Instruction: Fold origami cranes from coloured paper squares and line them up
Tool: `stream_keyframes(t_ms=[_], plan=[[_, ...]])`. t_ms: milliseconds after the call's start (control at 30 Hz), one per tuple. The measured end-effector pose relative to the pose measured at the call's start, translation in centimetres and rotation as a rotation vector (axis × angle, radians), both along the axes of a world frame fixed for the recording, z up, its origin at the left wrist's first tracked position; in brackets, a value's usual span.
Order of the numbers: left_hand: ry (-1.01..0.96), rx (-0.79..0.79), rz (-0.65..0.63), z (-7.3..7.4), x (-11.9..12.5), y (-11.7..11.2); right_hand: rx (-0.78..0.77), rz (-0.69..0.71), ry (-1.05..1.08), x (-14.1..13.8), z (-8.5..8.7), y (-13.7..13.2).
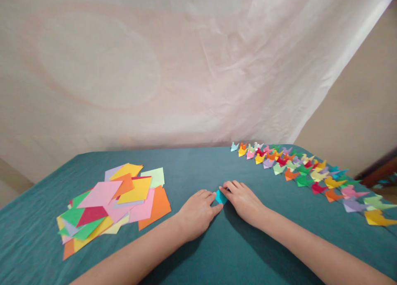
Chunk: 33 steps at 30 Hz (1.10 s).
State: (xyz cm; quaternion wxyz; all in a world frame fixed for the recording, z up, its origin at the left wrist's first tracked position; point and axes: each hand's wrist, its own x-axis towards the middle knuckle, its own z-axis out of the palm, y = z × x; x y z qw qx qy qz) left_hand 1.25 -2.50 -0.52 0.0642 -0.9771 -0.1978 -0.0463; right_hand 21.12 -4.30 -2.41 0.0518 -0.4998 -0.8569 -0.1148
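Paper, blue and small, seen in the head view: it lies on the desk between the two hands, about equally near both. The left hand meets its left side, thumb and forefinger parted; the right hand bends its fingers over the right side, and whether this grip pinches cannot be told. Long axis: unclear, the paper being partly covered.

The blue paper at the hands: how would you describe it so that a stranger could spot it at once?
On the teal tablecloth, look between the loose paper sheets on the left and the paper birds on the right. There, the left hand and right hand meet at the small blue paper. It alone has hands on it.
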Motion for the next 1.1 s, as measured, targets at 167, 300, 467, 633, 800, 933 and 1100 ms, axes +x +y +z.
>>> stream_keyframes(t_ms=[167, 300, 467, 633, 800, 933, 1100], plan=[[0.022, -0.021, -0.009, 0.5, -0.1, -0.1, 0.023, 0.012, 0.003, 0.1, -0.4, 0.1], [0.016, -0.03, 0.0, 0.5, 0.0, 0.0, 0.021, 0.029, 0.018, 0.4, -0.5, 0.0], [0.05, -0.004, 0.032, 0.1, 0.3, -0.1, -0.008, 0.044, 0.043, 0.8, -0.7, -0.1], [0.067, 0.045, 0.053, -0.2, 0.6, -0.3, 0.028, 0.043, 0.034, 0.8, -0.5, -0.6], [0.07, 0.04, 0.05, -0.2, 0.7, -0.3, 0.038, 0.061, -0.045, 0.2, -0.1, -1.4], [0.06, 0.049, 0.044, -0.3, 0.7, -0.2, 0.042, 0.091, -0.067, 0.0, 0.3, -2.2], [0.062, 0.041, 0.033, -0.3, 0.6, 0.0, 0.02, 0.104, -0.073, 0.3, 0.9, -2.8]])
